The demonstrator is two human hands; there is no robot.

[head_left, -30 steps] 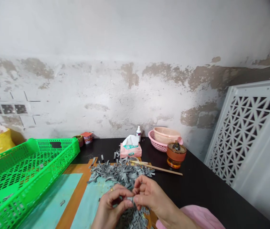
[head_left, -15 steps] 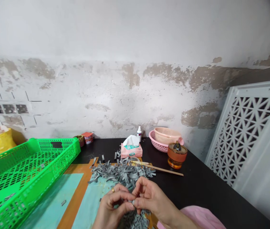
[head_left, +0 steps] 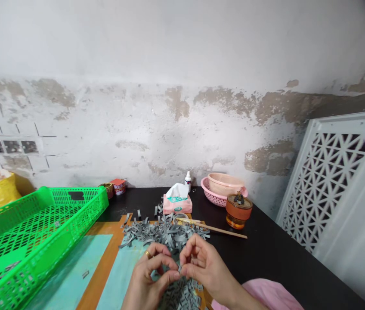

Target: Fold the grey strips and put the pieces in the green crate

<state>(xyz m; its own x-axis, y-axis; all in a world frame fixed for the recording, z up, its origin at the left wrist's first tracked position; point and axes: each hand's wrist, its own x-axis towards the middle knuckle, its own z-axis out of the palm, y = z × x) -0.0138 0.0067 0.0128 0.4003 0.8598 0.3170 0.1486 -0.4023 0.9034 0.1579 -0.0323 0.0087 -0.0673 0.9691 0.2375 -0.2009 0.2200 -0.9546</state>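
My left hand (head_left: 153, 275), with a ring on one finger, pinches at a small grey piece (head_left: 179, 268) between thumb and index fingertip. My right hand (head_left: 202, 269) meets it there, thumb and fingers closed on the same piece, whose shape is mostly hidden. Just beyond the hands lies a loose heap of curved grey strips (head_left: 156, 231). Under and below the hands is a pile of small grey pieces (head_left: 184, 297).
A green basket (head_left: 72, 224) stands left on a taped light-blue sheet (head_left: 69, 267). Behind the heap are a tissue pack (head_left: 177, 205) and a white bottle (head_left: 187, 180). A wooden stick (head_left: 224, 231), a lidded jar (head_left: 239, 211) and pink baskets (head_left: 216, 198) sit right.
Both hands have shifted slightly, and their fingers have risen a little. Less of the small piece shows between the fingertips.
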